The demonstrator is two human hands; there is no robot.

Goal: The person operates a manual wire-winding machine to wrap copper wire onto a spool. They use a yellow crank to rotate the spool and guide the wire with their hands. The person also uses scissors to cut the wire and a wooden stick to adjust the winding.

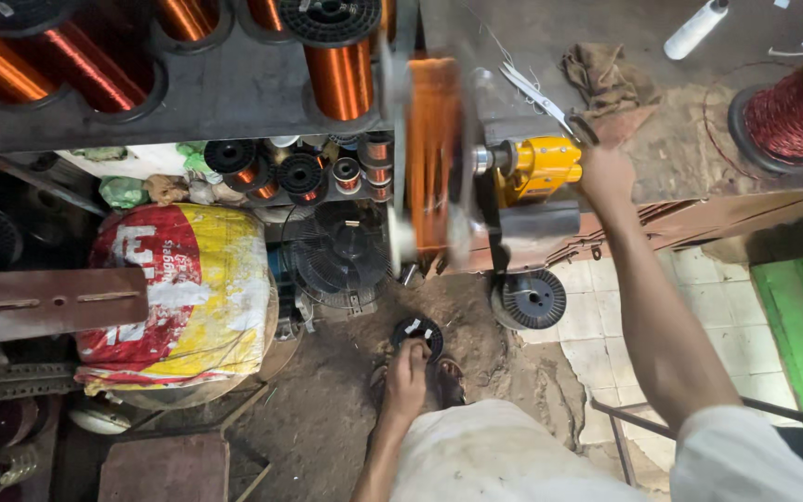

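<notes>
Right hand (606, 177) clasping yellow winder (536, 167) at bench edge (699, 218), centre right; left hand (408, 376) pinching black spool (418, 332) below centre, open floor around; blurred copper coil (434, 153), long axis vertical.

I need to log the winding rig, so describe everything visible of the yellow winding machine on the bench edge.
The yellow boxy metal winding machine sits at the front edge of the dusty brown workbench. A silver shaft runs from its left side to a blurred, spinning disc wrapped in copper-orange wire. A dark bracket and a grey block hang below it. The person's right hand rests against its right side, apparently on a crank. Grey scissors lie just behind it. The left hand is far below, near a small black spool on the floor.
</notes>
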